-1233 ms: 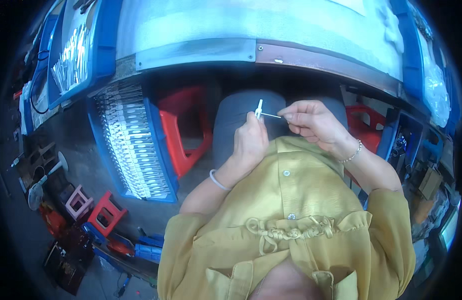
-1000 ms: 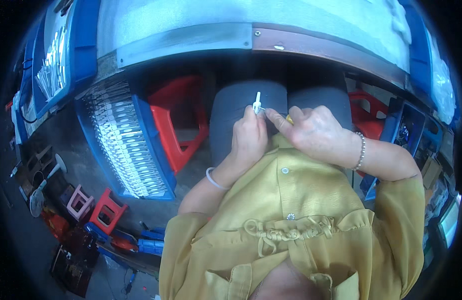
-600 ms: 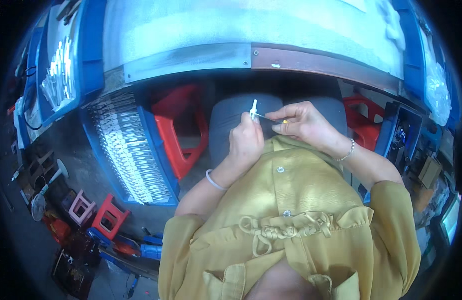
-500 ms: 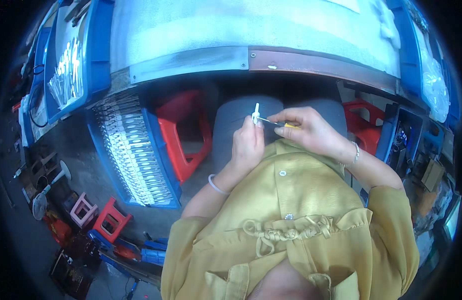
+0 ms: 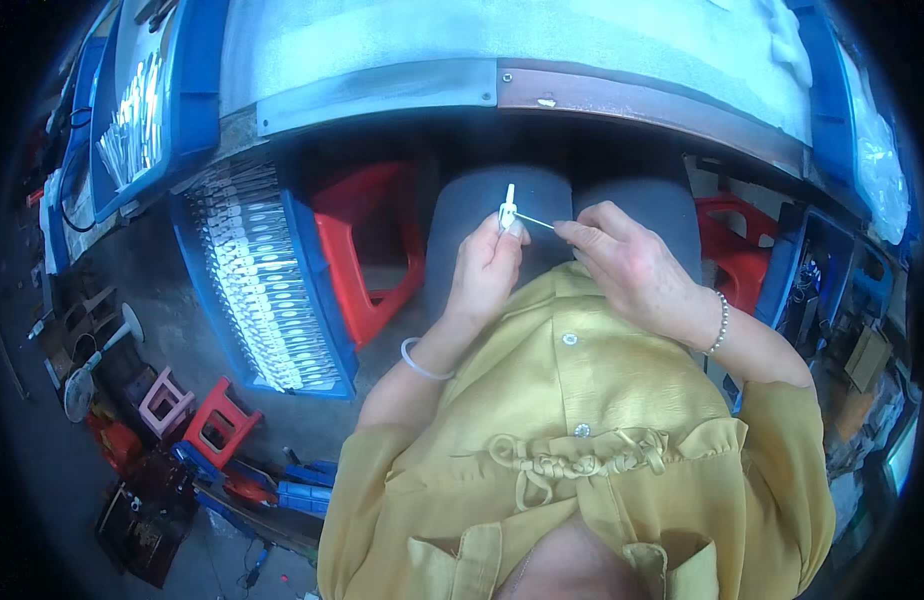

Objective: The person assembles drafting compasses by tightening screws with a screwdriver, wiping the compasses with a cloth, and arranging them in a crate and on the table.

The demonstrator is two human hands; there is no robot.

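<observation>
Above my lap, my left hand (image 5: 482,272) pinches a small white plastic part (image 5: 508,208) between thumb and fingers, its narrow tip standing up and away from me. My right hand (image 5: 634,264) is closed around a screwdriver (image 5: 535,220). Only its thin shaft shows, reaching left from my fingertips to the white part, where its end seems to touch the side. My fingers cover the handle.
A worktable (image 5: 382,92) with a pale top spans the far side. To my left, a blue crate (image 5: 312,270) holds rows of white pieces beside a red stool (image 5: 377,285). A blue bin (image 5: 194,120) of thin white pieces stands farther left. Another red stool (image 5: 732,270) is on the right.
The yellow screwdriver handle showed earlier and is now covered by my right fingers, which have curled over it. Both hands and the white part sit slightly higher in view, as does the table edge.
</observation>
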